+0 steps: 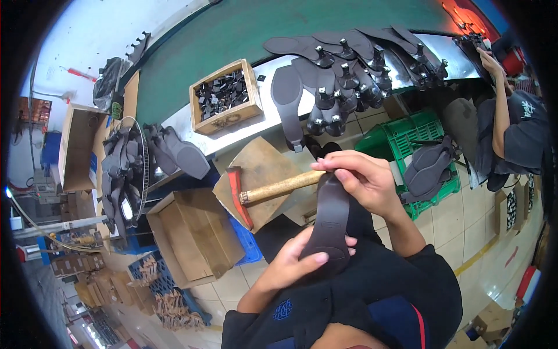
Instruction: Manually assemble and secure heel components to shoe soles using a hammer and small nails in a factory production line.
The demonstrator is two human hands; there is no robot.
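Note:
A dark brown shoe sole (332, 215) is held upright in front of my body. My left hand (299, 259) grips its wide lower end, with the thumb across the face. At its narrow upper end, my right hand (363, 177) has its fingers closed round the edge; whether a small piece is pinched there is hidden. A hammer (279, 189) with a red head and wooden handle lies across a worn brown board (264, 157). Its handle end reaches the right fingertips; I cannot tell whether they touch it.
A wooden box (253, 110) of small black pieces sits on the metal bench edge, beside several heeled soles (343, 75). A green crate (407, 136) stands to the right, near a co-worker (514, 134). An open cardboard box (192, 238) is at left, below a rack of soles (122, 174).

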